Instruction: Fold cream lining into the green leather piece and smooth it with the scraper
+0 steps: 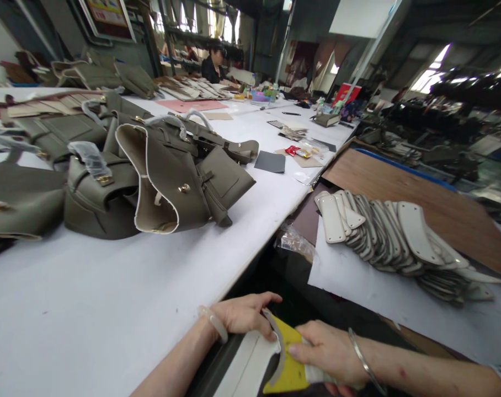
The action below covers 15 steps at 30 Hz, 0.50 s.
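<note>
In the lower middle, my left hand (244, 318) has its thumb pressed on the end of a white strip (246, 364) with a dark line along it. Its index finger points outward, and its other fingers are partly hidden. Just right of it, my right hand (329, 350) is closed around a flat yellow piece (291, 353) with a curved grey edge. That curved edge lies close to the strip's end and my left fingers; whether they touch is unclear. A pale wrapped part shows below my right thumb.
Olive handbags (163, 176) crowd the white table (110, 298) on the left. To the right, many stacked pale leather pieces (383, 231) lie on white paper beside a brown board (420, 182). A dark gap separates the surfaces. A person (214, 65) sits at the far end.
</note>
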{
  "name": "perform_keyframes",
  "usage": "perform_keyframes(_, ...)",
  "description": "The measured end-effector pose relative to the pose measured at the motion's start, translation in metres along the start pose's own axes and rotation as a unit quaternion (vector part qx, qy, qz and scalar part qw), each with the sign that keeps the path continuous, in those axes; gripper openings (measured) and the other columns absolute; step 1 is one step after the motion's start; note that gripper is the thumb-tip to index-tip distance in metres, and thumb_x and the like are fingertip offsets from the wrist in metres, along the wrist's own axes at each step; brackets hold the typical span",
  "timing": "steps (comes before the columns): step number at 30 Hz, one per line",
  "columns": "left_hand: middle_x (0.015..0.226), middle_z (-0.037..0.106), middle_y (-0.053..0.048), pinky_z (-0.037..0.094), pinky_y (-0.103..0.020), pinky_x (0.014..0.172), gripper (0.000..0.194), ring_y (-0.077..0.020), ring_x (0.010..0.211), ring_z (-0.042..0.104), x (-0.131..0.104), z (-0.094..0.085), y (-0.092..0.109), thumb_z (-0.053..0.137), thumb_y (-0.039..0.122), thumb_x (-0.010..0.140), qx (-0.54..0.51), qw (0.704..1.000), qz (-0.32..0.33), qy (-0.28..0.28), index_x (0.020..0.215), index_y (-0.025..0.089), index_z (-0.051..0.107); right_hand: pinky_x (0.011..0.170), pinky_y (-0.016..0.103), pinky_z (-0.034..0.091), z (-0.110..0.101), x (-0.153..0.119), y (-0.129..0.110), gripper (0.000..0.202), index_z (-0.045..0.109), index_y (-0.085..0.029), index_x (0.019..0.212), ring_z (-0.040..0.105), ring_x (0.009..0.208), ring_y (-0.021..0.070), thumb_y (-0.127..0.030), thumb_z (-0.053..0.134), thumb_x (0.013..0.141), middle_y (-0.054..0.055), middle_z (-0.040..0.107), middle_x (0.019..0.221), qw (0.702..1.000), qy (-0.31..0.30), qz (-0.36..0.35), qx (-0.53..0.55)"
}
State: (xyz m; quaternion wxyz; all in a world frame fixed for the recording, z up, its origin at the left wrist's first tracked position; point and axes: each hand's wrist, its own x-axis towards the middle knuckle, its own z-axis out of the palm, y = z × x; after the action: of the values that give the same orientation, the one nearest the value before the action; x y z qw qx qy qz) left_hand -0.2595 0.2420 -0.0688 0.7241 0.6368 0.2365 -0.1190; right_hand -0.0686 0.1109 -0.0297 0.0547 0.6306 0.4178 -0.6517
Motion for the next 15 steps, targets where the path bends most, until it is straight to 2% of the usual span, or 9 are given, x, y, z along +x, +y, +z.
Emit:
perform_keyframes(6,0.101,0.063,-0.003,0.044,-0.033,0.088,0.095,-0.0243,0.097,0.057,-0.002,0.002,0.003,0.076,0.025,0.057,0.025,0.999,-0.011,0.034,0.146,0.022,0.042,0.024,0.015,0.033,0.01,0.0,-0.003,0.022,0.05,-0.021,0.092,0.042,0.024,0.0107,-0.041,0.041,0.095,-0.005,0.052,0.042,0.999,-0.002,0.033,0.042)
perform_keyframes(15,0.075,0.062,0.004,0.044,-0.031,0.076,0.109,-0.0196,0.077,0.057,0.001,0.008,-0.005,0.07,0.013,0.053,-0.065,0.998,0.003,0.02,0.153,0.017,0.025,0.028,0.013,0.034,0.03,0.007,0.004,0.032,0.054,-0.017,0.098,0.043,0.025,0.0091,-0.047,0.041,0.096,-0.005,0.051,0.044,0.992,-0.004,0.007,0.126)
